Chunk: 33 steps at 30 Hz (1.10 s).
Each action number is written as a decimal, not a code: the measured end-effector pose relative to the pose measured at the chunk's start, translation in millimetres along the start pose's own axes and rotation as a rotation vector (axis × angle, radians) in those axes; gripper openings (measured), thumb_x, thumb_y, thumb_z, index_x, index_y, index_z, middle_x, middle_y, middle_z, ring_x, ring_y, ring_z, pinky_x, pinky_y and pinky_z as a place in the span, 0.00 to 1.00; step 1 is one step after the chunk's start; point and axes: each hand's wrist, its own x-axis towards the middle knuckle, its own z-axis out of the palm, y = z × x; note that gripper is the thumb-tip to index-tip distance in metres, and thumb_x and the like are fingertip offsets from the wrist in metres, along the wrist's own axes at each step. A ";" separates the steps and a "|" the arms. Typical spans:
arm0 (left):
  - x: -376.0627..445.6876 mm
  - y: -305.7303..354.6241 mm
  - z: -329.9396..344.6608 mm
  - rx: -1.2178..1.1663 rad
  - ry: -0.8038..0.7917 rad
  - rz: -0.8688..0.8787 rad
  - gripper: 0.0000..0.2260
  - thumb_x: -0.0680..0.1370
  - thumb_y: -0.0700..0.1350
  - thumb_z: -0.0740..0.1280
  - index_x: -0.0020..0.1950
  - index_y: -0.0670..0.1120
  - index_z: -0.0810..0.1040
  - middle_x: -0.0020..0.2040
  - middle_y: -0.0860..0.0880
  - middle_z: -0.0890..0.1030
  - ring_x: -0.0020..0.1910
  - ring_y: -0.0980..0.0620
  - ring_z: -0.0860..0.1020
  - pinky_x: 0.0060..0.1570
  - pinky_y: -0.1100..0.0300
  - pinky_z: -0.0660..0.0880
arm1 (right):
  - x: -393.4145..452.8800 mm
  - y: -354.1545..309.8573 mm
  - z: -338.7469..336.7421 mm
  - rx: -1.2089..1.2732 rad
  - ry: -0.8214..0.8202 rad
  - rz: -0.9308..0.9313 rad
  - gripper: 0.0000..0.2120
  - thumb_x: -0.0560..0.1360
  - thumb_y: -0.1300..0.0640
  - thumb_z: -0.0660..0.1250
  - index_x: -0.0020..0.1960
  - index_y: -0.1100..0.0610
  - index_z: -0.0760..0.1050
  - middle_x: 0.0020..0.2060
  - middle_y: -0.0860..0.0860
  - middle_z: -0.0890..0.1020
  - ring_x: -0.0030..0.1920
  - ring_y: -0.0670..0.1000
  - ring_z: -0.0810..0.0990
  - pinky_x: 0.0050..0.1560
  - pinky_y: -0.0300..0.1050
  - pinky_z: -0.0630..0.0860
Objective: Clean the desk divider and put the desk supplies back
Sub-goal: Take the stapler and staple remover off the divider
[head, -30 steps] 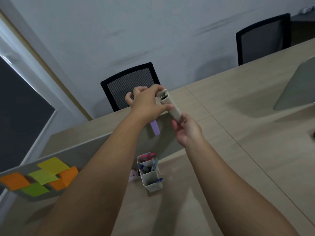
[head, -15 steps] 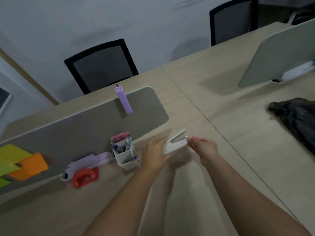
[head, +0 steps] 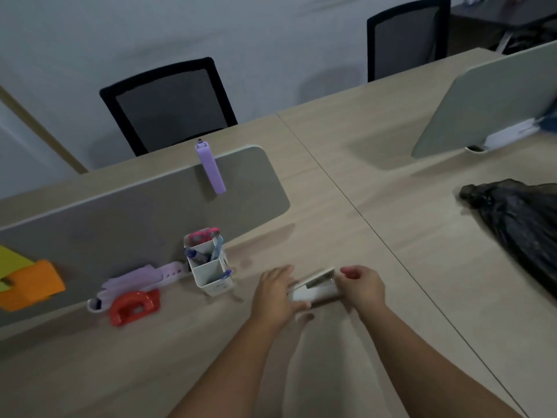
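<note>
A white stapler (head: 316, 288) sits low over the wooden desk (head: 346, 357), held between my left hand (head: 278, 294) and my right hand (head: 363, 286). The grey desk divider (head: 144, 212) stands behind, with a purple stapler (head: 211, 167) clipped over its top edge. In front of the divider stands a white pen holder (head: 209, 271) with pens and pink scissors. Left of it lie a red tape dispenser (head: 134, 306) and a pale purple item (head: 138, 282). Orange and yellow sticky notes (head: 28, 282) stick to the divider at the far left.
A black plastic bag (head: 518, 224) lies on the desk at the right. A second divider (head: 488, 98) stands at the back right. Two black mesh chairs (head: 168, 104) are behind the desk, by the wall.
Both hands have come down from the divider's top with the white stapler to just above the desk. The view has tilted down; the purple stapler stays on the divider.
</note>
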 end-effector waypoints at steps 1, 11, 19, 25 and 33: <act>3.8 1.9 -17.7 -0.038 0.084 0.019 0.37 0.66 0.57 0.76 0.71 0.49 0.69 0.70 0.51 0.71 0.68 0.50 0.67 0.67 0.64 0.58 | -3.1 -13.6 5.6 0.006 0.018 -0.047 0.08 0.69 0.56 0.72 0.48 0.54 0.81 0.44 0.51 0.83 0.44 0.51 0.80 0.45 0.40 0.73; 51.6 43.5 -245.9 0.082 0.664 0.151 0.24 0.70 0.47 0.74 0.65 0.50 0.74 0.65 0.46 0.68 0.62 0.47 0.68 0.65 0.61 0.63 | -47.1 -179.2 116.0 0.555 -0.608 -0.065 0.12 0.77 0.63 0.58 0.36 0.55 0.70 0.27 0.51 0.68 0.30 0.50 0.65 0.32 0.39 0.63; 78.3 27.5 -289.8 0.151 0.296 0.067 0.21 0.70 0.48 0.74 0.62 0.49 0.77 0.56 0.50 0.80 0.57 0.51 0.77 0.55 0.58 0.73 | -60.8 -228.2 134.1 0.911 -0.679 0.162 0.12 0.79 0.63 0.59 0.38 0.63 0.71 0.34 0.59 0.76 0.34 0.53 0.75 0.39 0.42 0.76; 57.8 39.6 -288.1 -0.043 0.472 0.225 0.20 0.67 0.48 0.78 0.57 0.50 0.80 0.51 0.55 0.81 0.50 0.58 0.78 0.55 0.64 0.72 | -52.3 -239.4 97.4 1.090 -0.621 0.083 0.08 0.79 0.62 0.61 0.42 0.61 0.74 0.30 0.54 0.82 0.37 0.50 0.78 0.33 0.35 0.78; 20.2 38.8 -160.5 0.116 0.266 0.175 0.18 0.69 0.52 0.74 0.57 0.52 0.82 0.53 0.50 0.84 0.53 0.47 0.78 0.54 0.53 0.74 | -23.9 -128.7 11.8 0.911 -0.402 0.026 0.04 0.73 0.68 0.68 0.47 0.63 0.79 0.42 0.55 0.83 0.41 0.49 0.82 0.44 0.36 0.80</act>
